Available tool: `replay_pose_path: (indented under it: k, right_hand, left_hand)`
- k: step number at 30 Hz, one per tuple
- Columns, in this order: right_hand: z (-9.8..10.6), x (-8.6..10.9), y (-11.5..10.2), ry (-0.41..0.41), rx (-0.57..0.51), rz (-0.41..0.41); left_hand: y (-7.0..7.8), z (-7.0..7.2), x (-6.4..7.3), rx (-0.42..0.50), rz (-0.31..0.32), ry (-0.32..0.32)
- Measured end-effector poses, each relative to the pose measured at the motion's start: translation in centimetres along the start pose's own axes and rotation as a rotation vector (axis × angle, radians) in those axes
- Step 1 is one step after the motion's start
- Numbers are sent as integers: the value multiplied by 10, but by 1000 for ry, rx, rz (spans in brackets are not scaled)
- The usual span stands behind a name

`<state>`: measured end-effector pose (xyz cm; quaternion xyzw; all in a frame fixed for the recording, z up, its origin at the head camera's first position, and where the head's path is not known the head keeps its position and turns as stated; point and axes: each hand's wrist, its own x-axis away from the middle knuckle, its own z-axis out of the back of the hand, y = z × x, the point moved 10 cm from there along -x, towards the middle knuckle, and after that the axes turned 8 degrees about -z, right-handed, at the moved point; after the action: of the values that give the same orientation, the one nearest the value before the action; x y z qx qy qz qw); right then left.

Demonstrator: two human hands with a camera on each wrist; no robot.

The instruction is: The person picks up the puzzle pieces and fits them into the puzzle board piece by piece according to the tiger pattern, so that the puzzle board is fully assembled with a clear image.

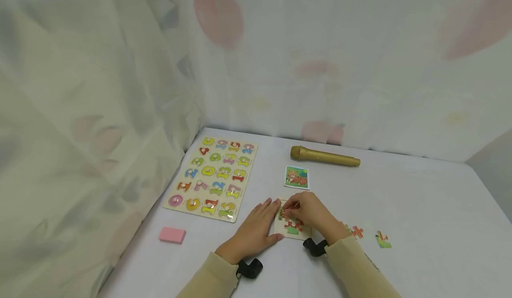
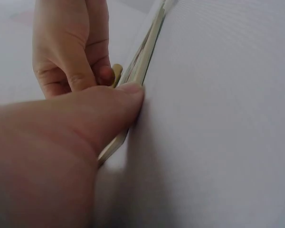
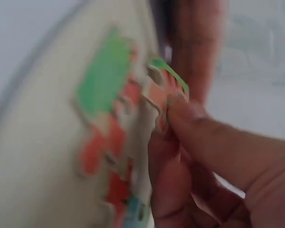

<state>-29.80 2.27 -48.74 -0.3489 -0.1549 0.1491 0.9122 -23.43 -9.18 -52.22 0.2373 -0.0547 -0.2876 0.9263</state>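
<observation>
A pale wooden puzzle board point(image 1: 302, 235) lies on the table with a few red, orange and green pieces set in it. My right hand point(image 1: 310, 210) is over the board and pinches a puzzle piece point(image 3: 168, 90), orange with a green edge, between thumb and fingers. Beside the placed pieces point(image 3: 104, 80), it is held tilted in the right wrist view. My left hand point(image 1: 256, 229) rests at the board's left side, its fingers extended and its thumb touching the near edge. Part of the board is hidden under the right hand.
Loose puzzle pieces point(image 1: 357, 232) and another piece point(image 1: 383, 239) lie to the right. Behind the board are a tiger picture card point(image 1: 297, 177) and a gold microphone point(image 1: 325, 156). A number board point(image 1: 212, 178) and a pink block point(image 1: 172, 235) lie on the left.
</observation>
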Motion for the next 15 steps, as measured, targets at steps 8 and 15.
replay_pose_path:
  k: [8,15]
  right_hand:
    - [10,9,-5,134,117,-6]
    - [73,58,44,147,207,-154]
  left_hand:
    - [2,0,0,-4,-27,4]
    - [0,-5,2,-35,-40,-19]
